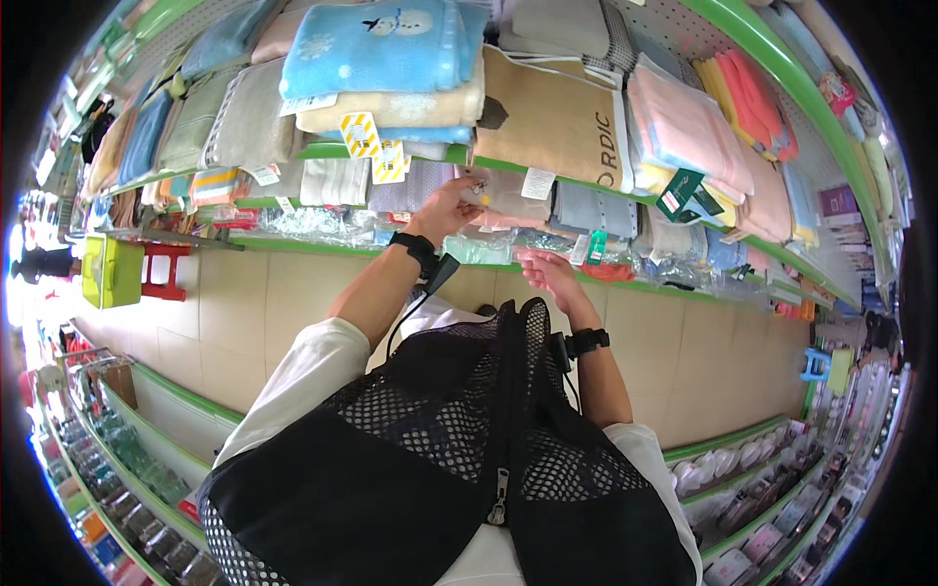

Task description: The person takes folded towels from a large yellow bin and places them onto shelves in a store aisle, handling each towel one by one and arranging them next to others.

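Observation:
My left hand [447, 212] reaches to the second shelf, its fingers bent together at the edge of a greyish-pink folded towel [518, 192] with a small yellow and dark motif. The fingertips are partly hidden. Lower down and to the right, my right hand [553, 276] holds nothing, its fingers stretched out with the palm turned partly up. Just above and beside it lie plastic-wrapped packs [547, 242] on the lower shelf, and a red-orange pack [610, 272]. Blue-grey folded towels [593, 209] are stacked to the right of the greyish-pink one.
Over my hands runs a green shelf edge [337, 150] bearing a light-blue snowman towel [376, 49], a brown towel [547, 112] and pink towels [689, 127]. Tiled floor [244, 322] lies below. At left stand a red stool [166, 272] and a yellow-green box [109, 273]. More shelves [156, 420] are behind me.

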### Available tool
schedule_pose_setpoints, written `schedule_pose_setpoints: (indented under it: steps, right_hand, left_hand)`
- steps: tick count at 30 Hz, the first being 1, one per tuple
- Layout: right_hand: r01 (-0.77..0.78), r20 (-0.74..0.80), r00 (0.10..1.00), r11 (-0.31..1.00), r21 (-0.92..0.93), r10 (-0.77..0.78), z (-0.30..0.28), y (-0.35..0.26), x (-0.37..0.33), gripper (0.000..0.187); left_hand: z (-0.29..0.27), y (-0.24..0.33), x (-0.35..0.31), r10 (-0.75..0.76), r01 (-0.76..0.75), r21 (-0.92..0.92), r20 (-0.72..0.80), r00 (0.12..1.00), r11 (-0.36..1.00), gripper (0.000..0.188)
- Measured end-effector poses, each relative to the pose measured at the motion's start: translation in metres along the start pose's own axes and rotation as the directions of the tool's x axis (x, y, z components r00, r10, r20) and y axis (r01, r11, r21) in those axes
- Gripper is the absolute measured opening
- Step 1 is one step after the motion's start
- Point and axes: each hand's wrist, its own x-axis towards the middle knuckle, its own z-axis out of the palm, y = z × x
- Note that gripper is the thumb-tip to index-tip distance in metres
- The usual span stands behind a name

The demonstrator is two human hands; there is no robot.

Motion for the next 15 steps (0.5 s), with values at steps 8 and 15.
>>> schedule_pose_setpoints:
  steps: [8, 15]
  right_hand:
    - [-0.001, 0.014, 1.0, 0.999, 0.044, 0.001, 0.009, -0.012, -0.001, 0.03]
    - [-0.03, 0.108, 0.994, 0.999, 0.014, 0.028, 0.067, -0.014, 0.021, 0.032]
  left_hand:
    - [-0.01, 0.001, -0.001, -0.056, 0.056, 0.013, -0.022, 0.998, 0.998, 0.025]
    - [-0.044, 0.03, -0.021, 0.113, -0.053, 0.309, -0.178, 0.977, 0.95, 0.02]
